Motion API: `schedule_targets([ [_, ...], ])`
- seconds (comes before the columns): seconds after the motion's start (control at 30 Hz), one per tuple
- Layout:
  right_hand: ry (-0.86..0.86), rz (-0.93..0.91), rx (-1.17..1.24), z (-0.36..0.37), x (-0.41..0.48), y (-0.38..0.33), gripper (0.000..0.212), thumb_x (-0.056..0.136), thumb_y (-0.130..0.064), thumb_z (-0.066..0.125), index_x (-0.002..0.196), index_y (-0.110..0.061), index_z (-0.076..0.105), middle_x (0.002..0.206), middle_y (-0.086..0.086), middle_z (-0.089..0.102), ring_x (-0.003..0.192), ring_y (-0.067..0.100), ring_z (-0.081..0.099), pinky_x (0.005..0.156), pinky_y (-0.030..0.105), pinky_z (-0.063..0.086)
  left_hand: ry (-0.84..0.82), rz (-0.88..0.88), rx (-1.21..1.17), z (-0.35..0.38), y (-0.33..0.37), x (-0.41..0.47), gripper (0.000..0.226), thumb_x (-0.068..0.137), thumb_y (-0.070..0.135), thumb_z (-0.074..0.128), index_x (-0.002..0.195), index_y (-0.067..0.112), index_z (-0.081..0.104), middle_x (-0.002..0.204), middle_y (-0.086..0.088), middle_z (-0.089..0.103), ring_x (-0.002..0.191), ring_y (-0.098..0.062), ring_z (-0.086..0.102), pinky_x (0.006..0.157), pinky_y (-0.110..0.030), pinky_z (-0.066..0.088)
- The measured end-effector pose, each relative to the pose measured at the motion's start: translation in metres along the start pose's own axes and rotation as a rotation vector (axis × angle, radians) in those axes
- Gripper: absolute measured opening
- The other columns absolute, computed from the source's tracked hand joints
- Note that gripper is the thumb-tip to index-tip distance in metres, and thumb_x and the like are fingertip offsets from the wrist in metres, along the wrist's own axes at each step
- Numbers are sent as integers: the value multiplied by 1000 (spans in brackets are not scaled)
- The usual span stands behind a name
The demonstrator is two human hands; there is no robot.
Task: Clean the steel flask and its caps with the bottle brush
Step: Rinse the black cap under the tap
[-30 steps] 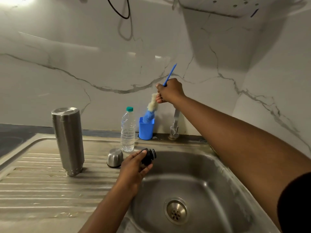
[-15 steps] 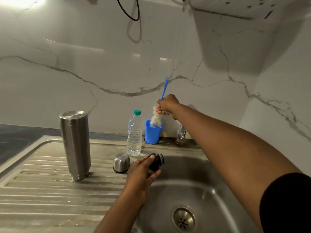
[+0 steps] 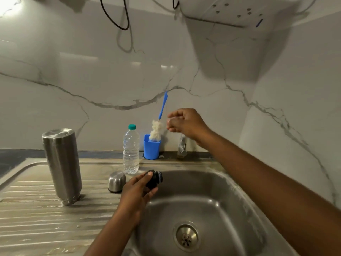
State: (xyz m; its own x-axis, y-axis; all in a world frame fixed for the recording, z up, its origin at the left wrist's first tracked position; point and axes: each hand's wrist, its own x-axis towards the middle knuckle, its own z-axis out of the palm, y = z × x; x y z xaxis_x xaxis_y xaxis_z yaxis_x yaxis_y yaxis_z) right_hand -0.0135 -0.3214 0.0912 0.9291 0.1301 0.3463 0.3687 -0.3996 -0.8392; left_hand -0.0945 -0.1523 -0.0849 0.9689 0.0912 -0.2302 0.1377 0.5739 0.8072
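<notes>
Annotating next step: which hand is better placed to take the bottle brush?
Right. The right hand is empty beside the bottle brush in the blue cup; the left hand grips the black cap.

No text, label, brand or number is legible anywhere, not even on the water bottle (image 3: 131,150).

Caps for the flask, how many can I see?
2. The steel cap sits on the drainboard by the water bottle; the left hand holds the black cap. None seems hidden.
</notes>
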Motion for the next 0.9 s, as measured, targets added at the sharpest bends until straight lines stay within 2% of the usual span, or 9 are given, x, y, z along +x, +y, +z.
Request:
schedule_targets([
  [0.07, -74, -52, -124, -6, -26, 16, 18, 89, -16, 78, 106, -23, 74, 98, 0, 79, 93, 17, 76, 93, 41, 62, -24, 27, 16, 6, 1, -3, 25, 96, 13, 71, 119, 4, 69, 122, -24, 70, 117, -37, 68, 101, -49, 57],
  [0.2, -272, -32, -323, -10, -76, 48, 58, 81, -26, 87, 135, -30, 65, 130, -7, 70, 116, 9, 67, 102, 35, 56, -117, 44, 104, 28, 4, -8, 32, 92, 17, 74, 120, 0, 70, 116, -24, 75, 113, -36, 71, 95, -45, 60],
  [0.3, -273, -40, -401, -7, -95, 75, 75, 77, -37, 89, 144, -36, 56, 139, -11, 64, 123, 7, 61, 105, 33, 53, -198, 86, 231, 54, 8, -10, 27, 92, 21, 75, 113, 4, 73, 106, -19, 79, 103, -34, 74, 95, -47, 58],
  [0.37, -169, -47, -366, -5, -101, 89, 73, 79, -38, 88, 144, -37, 56, 138, -13, 64, 122, 4, 60, 104, 28, 52, -228, 131, 345, 67, 10, -8, 27, 93, 29, 75, 111, 9, 76, 103, -15, 80, 105, -37, 74, 103, -54, 57],
  [0.43, -72, -33, -278, -6, -101, 97, 69, 80, -37, 88, 142, -36, 58, 136, -14, 65, 120, 2, 61, 101, 22, 51, -235, 172, 412, 78, 10, 0, 28, 94, 35, 75, 107, 10, 79, 100, -14, 81, 106, -41, 74, 103, -58, 57],
  [0.57, 69, -10, -230, -23, -84, 106, 62, 75, -36, 92, 132, -30, 68, 121, -12, 72, 110, 1, 67, 97, 25, 57, -162, 222, 463, 91, 13, 32, 37, 97, 43, 70, 104, 7, 76, 97, -15, 80, 94, -35, 78, 90, -47, 65],
  [0.7, 105, 38, -226, -51, -63, 112, 59, 71, -38, 95, 124, -28, 71, 114, -10, 74, 105, 5, 68, 84, 17, 53, -100, 271, 571, 89, 3, 71, 18, 102, 27, 68, 104, 10, 75, 105, -16, 76, 96, -29, 76, 80, -33, 65],
  [0.83, 115, 58, -258, -60, -52, 129, 60, 66, -45, 95, 119, -30, 72, 110, -14, 74, 101, 3, 69, 87, 25, 56, -84, 293, 677, 96, -13, 105, 11, 103, 15, 67, 109, 9, 74, 96, -13, 74, 84, -22, 71, 80, -33, 64],
  [0.9, 100, 54, -239, -58, -52, 139, 58, 66, -42, 95, 118, -30, 72, 108, -14, 75, 101, 2, 69, 88, 25, 57, -75, 343, 754, 105, -18, 124, 19, 101, 16, 69, 118, 10, 74, 98, -9, 75, 89, -21, 72, 88, -39, 64],
])
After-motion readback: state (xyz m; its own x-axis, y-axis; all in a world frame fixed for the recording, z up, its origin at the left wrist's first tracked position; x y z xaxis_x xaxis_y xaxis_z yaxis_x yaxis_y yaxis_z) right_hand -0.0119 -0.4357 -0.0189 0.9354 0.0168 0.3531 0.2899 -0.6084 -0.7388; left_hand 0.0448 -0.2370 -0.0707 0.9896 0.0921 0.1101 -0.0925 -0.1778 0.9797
